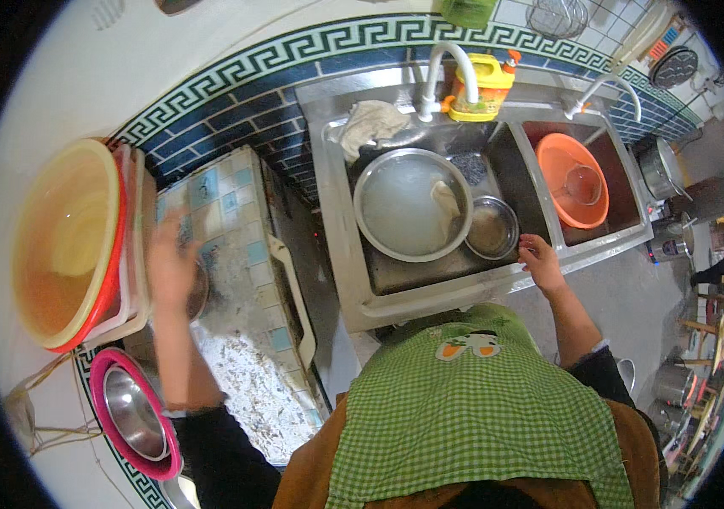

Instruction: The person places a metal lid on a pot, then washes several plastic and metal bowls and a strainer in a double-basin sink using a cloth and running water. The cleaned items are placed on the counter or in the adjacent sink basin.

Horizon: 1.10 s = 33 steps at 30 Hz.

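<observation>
My left hand (172, 267) is blurred, over the left end of a tiled surface (260, 254), beside a stack of plastic basins. A small round metal bowl (198, 292) is partly hidden behind it; whether they touch I cannot tell. Over the front of the left sink bowl, my right hand (535, 254) has bent fingers close to the rim of a small metal bowl (492, 229) with cloudy liquid. Left of that bowl, a large metal basin (400, 203) holds cloudy water and a pale cloth (445, 202). A dark scouring pad (469, 168) lies behind them.
A beige rag (371, 125) lies on the sink's back corner, near a white faucet (451, 63) and a yellow detergent jug (481, 89). The right sink bowl holds an orange basin (565, 165). Yellow and red basins (69, 242) stand upright at left, above a pink basin (98, 388).
</observation>
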Each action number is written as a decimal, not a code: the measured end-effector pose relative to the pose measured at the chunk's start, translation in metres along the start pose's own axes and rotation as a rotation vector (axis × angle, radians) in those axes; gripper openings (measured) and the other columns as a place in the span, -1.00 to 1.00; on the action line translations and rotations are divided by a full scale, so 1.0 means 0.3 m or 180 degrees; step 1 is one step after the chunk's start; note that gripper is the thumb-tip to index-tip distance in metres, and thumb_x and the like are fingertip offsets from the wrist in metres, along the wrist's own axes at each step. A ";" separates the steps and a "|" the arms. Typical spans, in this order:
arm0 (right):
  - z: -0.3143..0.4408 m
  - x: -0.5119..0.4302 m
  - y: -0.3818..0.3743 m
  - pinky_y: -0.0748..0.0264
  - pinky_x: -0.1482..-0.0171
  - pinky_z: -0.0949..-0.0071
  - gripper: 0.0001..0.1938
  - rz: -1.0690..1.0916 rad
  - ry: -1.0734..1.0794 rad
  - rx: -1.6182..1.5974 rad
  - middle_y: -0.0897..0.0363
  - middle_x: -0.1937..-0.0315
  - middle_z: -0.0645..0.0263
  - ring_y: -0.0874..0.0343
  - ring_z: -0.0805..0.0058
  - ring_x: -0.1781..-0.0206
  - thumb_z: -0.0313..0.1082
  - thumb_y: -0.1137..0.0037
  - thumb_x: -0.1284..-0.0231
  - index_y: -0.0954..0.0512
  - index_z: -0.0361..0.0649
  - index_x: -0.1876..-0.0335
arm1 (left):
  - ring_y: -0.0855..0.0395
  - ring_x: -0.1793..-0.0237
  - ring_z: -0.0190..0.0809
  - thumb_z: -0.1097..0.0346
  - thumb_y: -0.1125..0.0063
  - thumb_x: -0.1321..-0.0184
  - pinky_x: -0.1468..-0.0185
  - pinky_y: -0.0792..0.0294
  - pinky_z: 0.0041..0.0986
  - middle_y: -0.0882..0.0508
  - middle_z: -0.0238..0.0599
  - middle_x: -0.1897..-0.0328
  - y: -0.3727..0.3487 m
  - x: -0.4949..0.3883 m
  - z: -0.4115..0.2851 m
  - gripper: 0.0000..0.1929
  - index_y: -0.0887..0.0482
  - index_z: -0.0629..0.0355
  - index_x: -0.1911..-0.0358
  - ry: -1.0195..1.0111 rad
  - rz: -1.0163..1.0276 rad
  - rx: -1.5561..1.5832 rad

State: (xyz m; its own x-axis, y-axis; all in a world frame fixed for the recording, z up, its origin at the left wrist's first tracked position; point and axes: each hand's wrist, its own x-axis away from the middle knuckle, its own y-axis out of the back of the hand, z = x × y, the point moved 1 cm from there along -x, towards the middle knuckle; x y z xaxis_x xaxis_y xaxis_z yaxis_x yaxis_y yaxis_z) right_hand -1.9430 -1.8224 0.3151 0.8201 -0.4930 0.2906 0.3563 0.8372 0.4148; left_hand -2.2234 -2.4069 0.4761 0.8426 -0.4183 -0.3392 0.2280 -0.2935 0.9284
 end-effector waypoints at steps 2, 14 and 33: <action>-0.033 -0.060 -0.002 -0.55 0.25 0.48 -0.60 0.0091 -0.0116 0.0033 -0.58 0.16 0.21 -0.60 0.50 0.25 -0.32 -0.14 -0.23 -0.45 -0.25 -0.16 | -0.50 -0.22 0.07 0.45 -0.27 -0.03 -0.31 -0.31 -0.23 -0.50 0.02 -0.27 -0.173 0.011 -0.160 -0.45 -0.51 0.17 -0.19 0.0021 0.0475 0.0681; -0.103 -0.653 -0.502 -0.35 -0.32 0.20 -0.04 0.1002 0.1795 0.3348 -0.06 -0.43 -0.11 -0.17 -0.08 -0.42 -0.30 -0.43 0.15 -0.12 0.12 -0.47 | -0.45 -0.19 -0.14 0.24 -0.06 -0.29 -0.26 -0.35 -0.31 -0.41 -0.08 -0.28 -1.039 0.250 -0.870 -0.21 0.11 0.10 -0.50 0.4265 0.2312 0.3883; -0.041 -0.634 -1.062 -0.39 -0.20 0.20 -0.43 0.2190 0.2696 0.1573 -0.45 -0.08 0.07 -0.42 0.07 -0.13 -0.53 -0.02 -0.07 -0.36 -0.13 -0.30 | -0.64 0.17 -0.13 0.02 0.13 -0.43 0.08 -0.59 -0.29 -0.60 -0.13 0.04 -1.320 0.256 -0.813 -0.58 -0.41 0.22 -0.13 0.5557 0.1304 0.4523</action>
State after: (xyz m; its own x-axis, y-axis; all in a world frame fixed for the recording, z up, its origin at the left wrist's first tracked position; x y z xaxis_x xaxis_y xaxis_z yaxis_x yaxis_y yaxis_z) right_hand -2.2071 -1.9924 0.1171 0.8715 0.4904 -0.0018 -0.3311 0.5913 0.7354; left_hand -2.1300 -2.1132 0.1195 0.3853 0.0733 0.9199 0.2792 -0.9594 -0.0404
